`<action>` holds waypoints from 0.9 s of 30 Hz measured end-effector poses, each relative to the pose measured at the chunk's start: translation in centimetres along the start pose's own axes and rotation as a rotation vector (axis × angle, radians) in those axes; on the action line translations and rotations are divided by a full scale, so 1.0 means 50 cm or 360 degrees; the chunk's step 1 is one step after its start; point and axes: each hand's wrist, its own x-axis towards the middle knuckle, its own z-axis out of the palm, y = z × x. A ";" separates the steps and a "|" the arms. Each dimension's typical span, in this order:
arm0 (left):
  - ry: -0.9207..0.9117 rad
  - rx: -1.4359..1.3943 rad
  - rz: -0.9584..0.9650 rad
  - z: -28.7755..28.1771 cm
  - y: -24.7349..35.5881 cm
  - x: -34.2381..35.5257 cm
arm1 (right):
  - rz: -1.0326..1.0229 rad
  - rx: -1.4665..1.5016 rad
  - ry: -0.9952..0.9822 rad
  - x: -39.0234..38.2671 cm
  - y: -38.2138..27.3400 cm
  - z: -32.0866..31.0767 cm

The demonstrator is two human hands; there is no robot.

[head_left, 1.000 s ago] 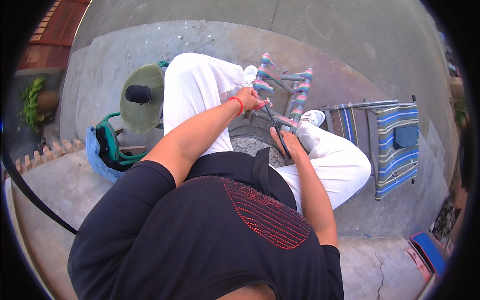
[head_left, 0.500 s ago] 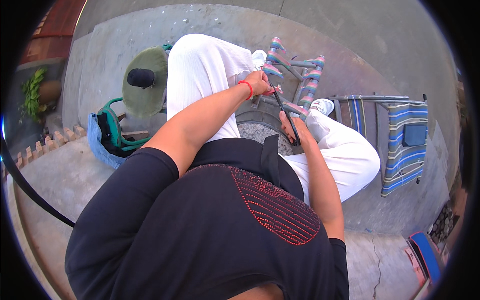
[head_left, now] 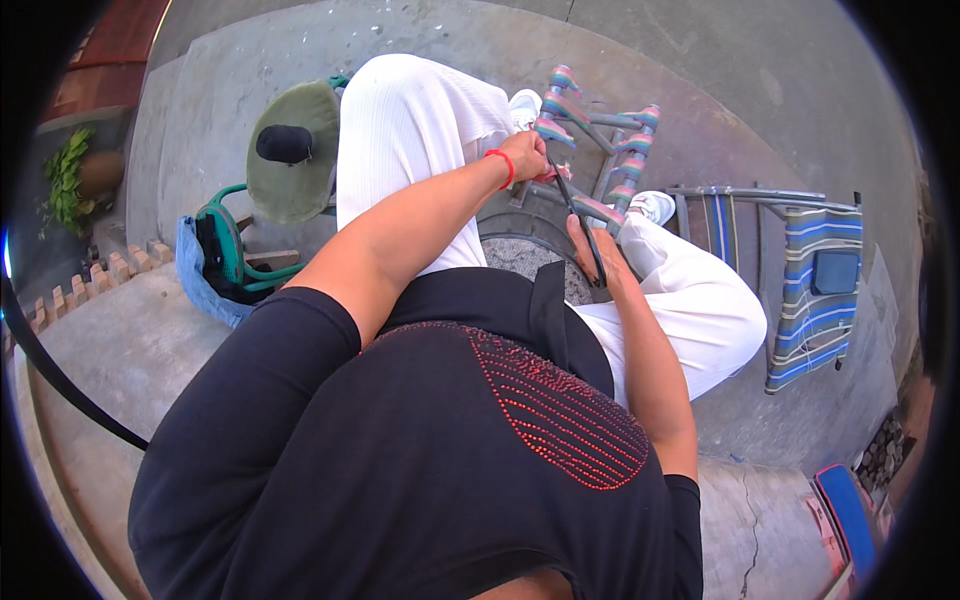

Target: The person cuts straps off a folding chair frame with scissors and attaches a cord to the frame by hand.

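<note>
From the head view, we see the metal frame (head_left: 608,120) between the two white shoes (head_left: 652,206), perhaps so the feet can steady it. Striped cloth (head_left: 636,143) is wound round its bars. At the frame's near left corner, our left hand (head_left: 524,157) appears to pinch a pinkish scrap (head_left: 560,173), likely to keep it taut. Just nearer us than the frame, our right hand (head_left: 610,260) closes round a long dark tool (head_left: 568,196) (scissors, perhaps; we cannot tell how the fingers sit), its tip angled toward the scrap, seemingly for close reach. Right of the frame stands a striped chair (head_left: 806,330).
</note>
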 end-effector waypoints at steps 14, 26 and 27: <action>-0.0191 0.0575 0.0583 0.019 0.026 -0.013 | 0.0130 0.0334 0.0341 0.002 0.022 -0.072; -0.0296 0.0111 -0.0856 0.223 0.015 0.022 | 0.0143 0.1321 0.0808 -0.043 -0.006 -0.118; -0.0035 -0.0302 -0.1030 0.231 0.017 0.022 | 0.0100 0.1183 0.0866 -0.045 0.004 -0.117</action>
